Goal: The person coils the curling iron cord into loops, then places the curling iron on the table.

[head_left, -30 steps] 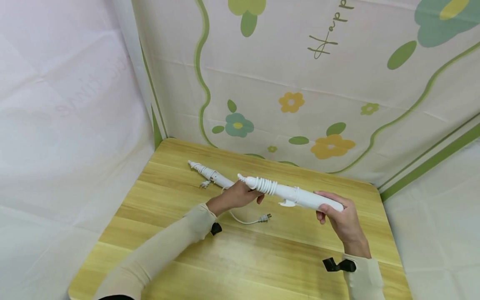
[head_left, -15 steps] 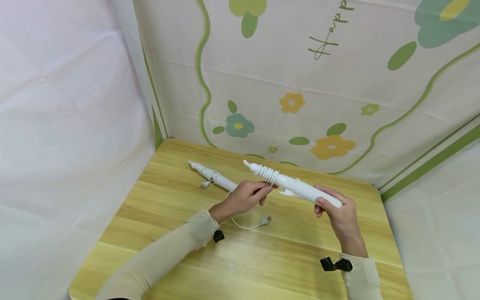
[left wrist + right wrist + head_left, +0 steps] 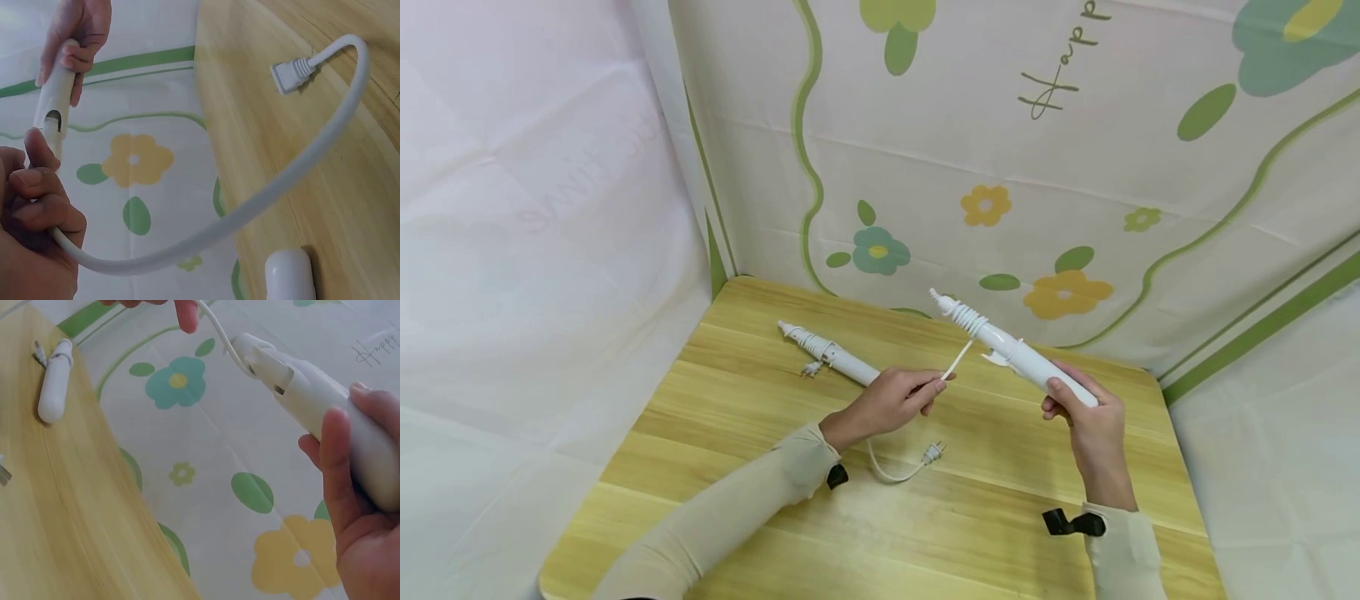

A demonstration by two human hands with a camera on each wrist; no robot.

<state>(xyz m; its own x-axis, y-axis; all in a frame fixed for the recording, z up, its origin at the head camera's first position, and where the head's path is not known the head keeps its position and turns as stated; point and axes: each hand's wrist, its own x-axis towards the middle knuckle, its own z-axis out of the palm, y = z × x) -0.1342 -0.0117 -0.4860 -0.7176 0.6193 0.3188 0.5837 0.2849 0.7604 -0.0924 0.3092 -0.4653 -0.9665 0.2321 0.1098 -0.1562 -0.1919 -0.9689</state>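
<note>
My right hand (image 3: 1086, 412) grips the thick smooth end of a white curling iron (image 3: 1033, 362), held tilted above the table with its tapered end up and away. White cord is wound in several loops (image 3: 967, 319) around its narrower part, and a small lever (image 3: 996, 358) sticks out midway. My left hand (image 3: 891, 400) pinches the power cord (image 3: 957, 360), with a straight stretch running up to the loops. Beyond the left hand the cord (image 3: 250, 212) hangs in a curve to its two-prong plug (image 3: 932, 453). The right wrist view shows the iron's body (image 3: 312, 394) in the palm.
A second white curling iron (image 3: 842, 360), its cord wound round it, lies behind my left hand, with its plug (image 3: 812, 368) beside it. Below is a wooden table (image 3: 760, 533). A flower-printed curtain (image 3: 925, 167) rises at the back edge; plain white cloth hangs on the left.
The held curling iron has swung its tapered end up and rightward, away from the left hand. A length of cord now stretches between the left fingers and the loops.
</note>
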